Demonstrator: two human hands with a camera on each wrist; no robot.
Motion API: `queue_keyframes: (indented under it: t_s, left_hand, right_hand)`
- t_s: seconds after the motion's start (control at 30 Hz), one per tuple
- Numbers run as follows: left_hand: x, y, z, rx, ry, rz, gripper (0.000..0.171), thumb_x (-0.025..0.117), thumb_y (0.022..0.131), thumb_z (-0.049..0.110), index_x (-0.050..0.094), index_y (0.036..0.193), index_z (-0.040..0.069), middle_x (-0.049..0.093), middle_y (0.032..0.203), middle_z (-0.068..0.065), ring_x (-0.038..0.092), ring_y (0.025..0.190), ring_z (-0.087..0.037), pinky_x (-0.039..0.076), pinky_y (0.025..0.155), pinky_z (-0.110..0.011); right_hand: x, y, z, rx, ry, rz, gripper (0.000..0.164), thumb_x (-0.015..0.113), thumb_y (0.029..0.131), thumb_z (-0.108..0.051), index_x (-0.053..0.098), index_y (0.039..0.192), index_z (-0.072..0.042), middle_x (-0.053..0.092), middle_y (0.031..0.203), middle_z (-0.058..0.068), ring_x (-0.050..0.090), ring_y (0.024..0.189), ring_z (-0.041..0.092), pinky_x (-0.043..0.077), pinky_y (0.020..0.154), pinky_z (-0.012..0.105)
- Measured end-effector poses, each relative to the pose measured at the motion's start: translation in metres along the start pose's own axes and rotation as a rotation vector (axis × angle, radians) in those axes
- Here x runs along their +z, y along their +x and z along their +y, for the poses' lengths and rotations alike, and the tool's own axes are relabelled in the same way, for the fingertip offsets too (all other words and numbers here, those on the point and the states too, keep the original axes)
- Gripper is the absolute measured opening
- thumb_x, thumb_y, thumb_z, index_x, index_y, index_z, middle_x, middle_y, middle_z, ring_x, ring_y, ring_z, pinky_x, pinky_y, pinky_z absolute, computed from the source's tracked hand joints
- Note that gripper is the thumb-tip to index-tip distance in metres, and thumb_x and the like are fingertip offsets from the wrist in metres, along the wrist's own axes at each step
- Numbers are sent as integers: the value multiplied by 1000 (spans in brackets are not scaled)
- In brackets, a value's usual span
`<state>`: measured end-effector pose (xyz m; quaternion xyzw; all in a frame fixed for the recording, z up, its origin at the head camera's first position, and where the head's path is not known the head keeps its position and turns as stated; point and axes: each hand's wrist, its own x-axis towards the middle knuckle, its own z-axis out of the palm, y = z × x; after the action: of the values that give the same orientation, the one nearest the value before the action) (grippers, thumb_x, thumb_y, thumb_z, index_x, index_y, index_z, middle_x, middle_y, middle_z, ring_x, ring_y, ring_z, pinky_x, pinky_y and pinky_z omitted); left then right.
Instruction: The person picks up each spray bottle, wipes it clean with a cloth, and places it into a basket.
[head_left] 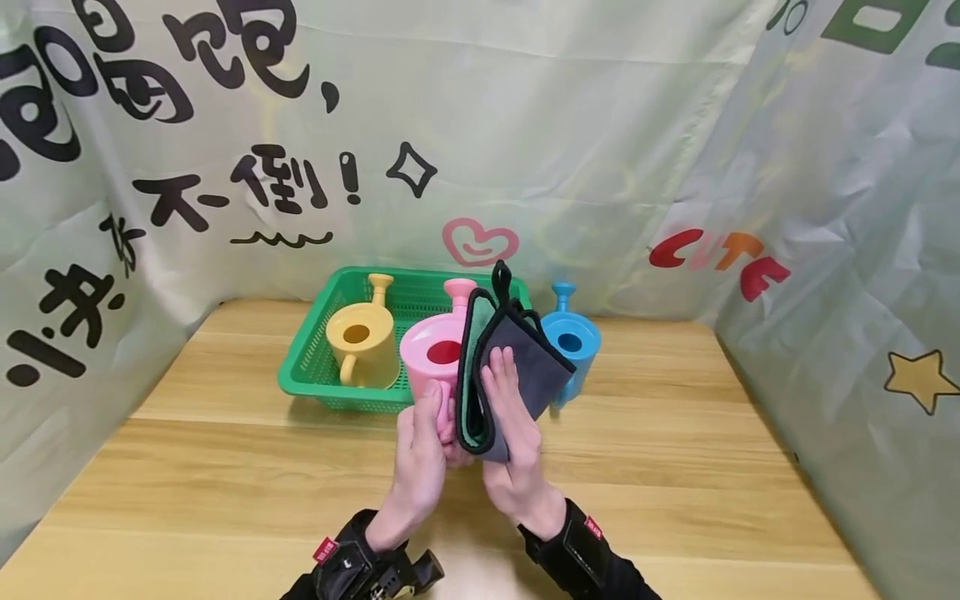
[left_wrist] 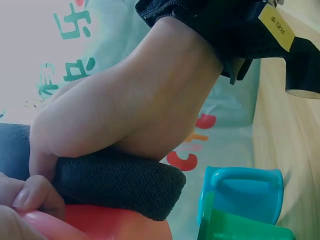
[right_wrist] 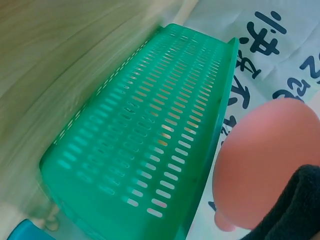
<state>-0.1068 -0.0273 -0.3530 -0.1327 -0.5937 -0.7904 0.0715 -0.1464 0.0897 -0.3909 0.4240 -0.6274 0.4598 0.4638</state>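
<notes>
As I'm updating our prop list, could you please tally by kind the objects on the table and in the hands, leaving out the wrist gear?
Watering cans: 3 (yellow can, pink can, blue can)
Baskets: 1 (green basket)
Cloths: 1 (folded cloth)
Total: 5

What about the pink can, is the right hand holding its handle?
No, the head view shows the left hand gripping the handle, while the right hand is on the cloth.
</notes>
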Motion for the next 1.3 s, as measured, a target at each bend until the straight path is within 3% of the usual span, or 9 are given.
queue_keyframes:
  t_s: [0.13,0.17,0.3,0.43,0.6,0.77,0.93,1.03,1.3]
  left_hand:
    - [-1,1,-1,77,-61,-79,57,21,112,32,25,64,0,21,47,-6,25,40,-19,23,38,-35]
    - [-1,1,-1,92,-77,-103,57,21,112,31,24,64,0,19,48,-8,23,41,-22,22,39,-37]
    - [-3,1,-1,117,-110,-164,55,20,112,29,23,64,1,18,49,-8,20,41,-23,22,39,-33]
    - [-5,0,-1,148,-145,-204,52,20,112,25,23,64,3,17,49,-7,18,40,-22,20,37,-32]
    - [-8,1,1,227,-191,-253,47,21,109,16,24,64,7,18,49,-4,17,39,-20,19,37,-28]
    - [-10,5,3,325,-281,-350,40,23,101,-2,25,62,8,20,50,-1,16,38,-17,18,36,-26]
    - [-15,11,5,386,-402,-453,39,18,94,-12,26,61,9,20,49,0,15,38,-15,17,38,-27]
    - [-19,14,6,423,-455,-507,39,17,93,-13,25,62,9,19,50,1,15,40,-14,18,39,-27]
    - [-25,21,6,477,-624,-624,41,20,102,-1,22,63,11,19,52,3,15,40,-10,16,38,-25]
  right_hand:
    - [-6,5,1,117,118,19,46,43,102,1,39,146,14,36,161,18,29,154,32,25,126,37]
    - [-8,6,1,160,133,41,45,46,101,3,42,144,13,41,159,14,35,152,27,29,124,34]
    - [-14,7,-1,318,145,115,42,52,88,20,54,130,15,59,143,-6,56,133,9,44,111,22]
    - [-17,4,-3,404,112,132,39,53,81,27,57,119,19,62,132,-18,60,122,2,48,104,20]
    - [-18,5,-3,539,166,127,34,52,87,20,54,121,22,63,129,-20,61,120,1,49,103,19]
    - [-22,9,-2,695,241,154,32,53,93,10,55,124,19,66,122,-18,63,115,2,50,99,18]
    - [-28,12,0,777,280,187,33,54,95,6,66,123,-6,68,118,-14,65,110,5,51,97,19]
    - [-29,15,0,869,353,236,34,54,95,4,67,118,-17,70,113,-11,66,105,7,52,95,21]
    - [-36,23,0,1139,656,387,25,48,99,-1,62,115,-14,68,100,-3,68,85,11,57,80,26]
